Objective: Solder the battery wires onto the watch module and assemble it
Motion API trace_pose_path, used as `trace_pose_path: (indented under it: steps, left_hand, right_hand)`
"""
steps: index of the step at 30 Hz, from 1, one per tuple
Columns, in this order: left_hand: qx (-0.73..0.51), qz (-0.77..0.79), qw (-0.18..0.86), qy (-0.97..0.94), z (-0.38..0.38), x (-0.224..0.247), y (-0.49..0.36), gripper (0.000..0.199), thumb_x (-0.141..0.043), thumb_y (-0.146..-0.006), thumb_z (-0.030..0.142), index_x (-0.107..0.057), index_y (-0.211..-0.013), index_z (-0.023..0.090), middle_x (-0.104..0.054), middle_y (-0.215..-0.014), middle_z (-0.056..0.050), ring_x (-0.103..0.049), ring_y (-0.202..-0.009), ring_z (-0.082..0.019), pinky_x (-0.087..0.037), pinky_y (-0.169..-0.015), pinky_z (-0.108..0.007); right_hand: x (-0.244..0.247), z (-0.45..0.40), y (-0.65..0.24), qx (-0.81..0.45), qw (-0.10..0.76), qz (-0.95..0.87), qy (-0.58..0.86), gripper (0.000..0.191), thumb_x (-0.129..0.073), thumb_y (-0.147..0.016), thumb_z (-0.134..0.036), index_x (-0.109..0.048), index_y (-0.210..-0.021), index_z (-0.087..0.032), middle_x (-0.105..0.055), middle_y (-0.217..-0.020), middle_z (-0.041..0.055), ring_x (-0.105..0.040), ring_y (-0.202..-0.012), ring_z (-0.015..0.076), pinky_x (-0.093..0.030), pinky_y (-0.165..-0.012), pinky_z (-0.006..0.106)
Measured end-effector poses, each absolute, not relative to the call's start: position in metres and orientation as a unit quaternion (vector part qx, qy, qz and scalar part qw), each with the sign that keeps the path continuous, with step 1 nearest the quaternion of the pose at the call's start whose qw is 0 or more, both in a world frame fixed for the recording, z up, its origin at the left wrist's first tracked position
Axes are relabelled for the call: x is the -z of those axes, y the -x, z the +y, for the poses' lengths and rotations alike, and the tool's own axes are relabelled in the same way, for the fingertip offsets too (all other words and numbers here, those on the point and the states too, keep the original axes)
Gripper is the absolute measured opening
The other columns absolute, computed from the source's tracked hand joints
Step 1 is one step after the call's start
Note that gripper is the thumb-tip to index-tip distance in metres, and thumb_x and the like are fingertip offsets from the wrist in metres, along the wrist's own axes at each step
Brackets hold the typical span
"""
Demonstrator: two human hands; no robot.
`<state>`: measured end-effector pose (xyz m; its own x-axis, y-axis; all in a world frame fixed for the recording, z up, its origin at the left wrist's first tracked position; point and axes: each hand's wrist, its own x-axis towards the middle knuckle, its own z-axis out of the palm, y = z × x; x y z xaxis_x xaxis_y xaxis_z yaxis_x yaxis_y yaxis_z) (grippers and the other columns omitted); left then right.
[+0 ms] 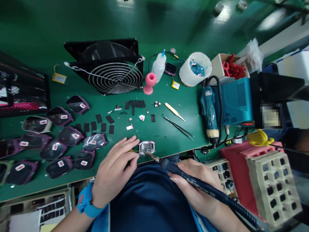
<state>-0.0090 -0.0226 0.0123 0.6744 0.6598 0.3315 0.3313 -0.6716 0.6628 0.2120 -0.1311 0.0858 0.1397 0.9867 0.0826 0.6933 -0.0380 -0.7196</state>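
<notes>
Right hand (204, 171) holding soldering iron (169, 166), tip (152, 157) at small open circuit case (147, 147), left hand (114, 169) beside it, green bench (159, 132)

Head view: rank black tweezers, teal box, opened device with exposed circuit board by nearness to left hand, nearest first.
1. Opened device: just right of the left hand.
2. Black tweezers: farther right.
3. Teal box: far right.

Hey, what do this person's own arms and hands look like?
The left grip and right grip are ungloved human hands; no rings show. The left one wears a bright blue, strap-like wristband with a red marking. Both forearms are bare where visible, with bright blue, pale-edged cloth beside them.
</notes>
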Motion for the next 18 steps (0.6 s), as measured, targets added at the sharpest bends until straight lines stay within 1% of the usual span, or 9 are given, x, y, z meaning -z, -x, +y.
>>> trace_pose_path:
  steps: [3, 10, 14, 18]
  left_hand:
    - [-0.285, 0.285, 0.287, -0.869, -0.023, -0.0121, 0.0094, 0.015, -0.062, -0.098, 0.001, -0.064, -0.103, 0.015, -0.071, -0.128, -0.012, -0.06, -0.137, -0.02, -0.045, -0.126, -0.037]
    - [-0.281, 0.286, 0.286, -0.87, -0.023, -0.0118, 0.0088, 0.014, -0.063, -0.098, 0.002, -0.064, -0.102, 0.016, -0.072, -0.128, -0.011, -0.063, -0.134, -0.023, -0.047, -0.125, -0.04]
    - [-0.285, 0.292, 0.281, -0.869, -0.0231, -0.0106, 0.0086, 0.015, -0.063, -0.097, 0.003, -0.065, -0.102, 0.016, -0.073, -0.128, -0.01, -0.066, -0.131, -0.025, -0.051, -0.122, -0.043]
    - [-0.293, 0.295, 0.286, -0.863, -0.0245, -0.0087, 0.0103, 0.016, -0.064, -0.096, 0.001, -0.066, -0.103, 0.016, -0.073, -0.128, -0.01, -0.066, -0.131, -0.024, -0.051, -0.122, -0.042]
  right_hand:
    - [-0.0835, -0.1306, -0.21, -0.229, 0.318, -0.615, 0.684, 0.044, -0.053, -0.109, -0.045, -0.074, -0.08, -0.021, -0.074, -0.068, 0.0003, -0.072, -0.056, 0.0127, -0.06, -0.061, 0.019]
    - [-0.0796, -0.1338, -0.2092, -0.234, 0.335, -0.599, 0.689, 0.037, -0.059, -0.107, -0.044, -0.075, -0.083, -0.021, -0.077, -0.072, 0.0001, -0.075, -0.062, 0.0139, -0.06, -0.061, 0.021]
    - [-0.0817, -0.1324, -0.2093, -0.241, 0.335, -0.601, 0.684, 0.038, -0.058, -0.107, -0.043, -0.075, -0.082, -0.02, -0.076, -0.072, 0.0005, -0.074, -0.06, 0.0131, -0.061, -0.062, 0.02]
    - [-0.0821, -0.1348, -0.2101, -0.257, 0.339, -0.596, 0.681, 0.038, -0.058, -0.107, -0.043, -0.076, -0.082, -0.02, -0.076, -0.072, 0.0009, -0.074, -0.061, 0.0135, -0.062, -0.063, 0.021]
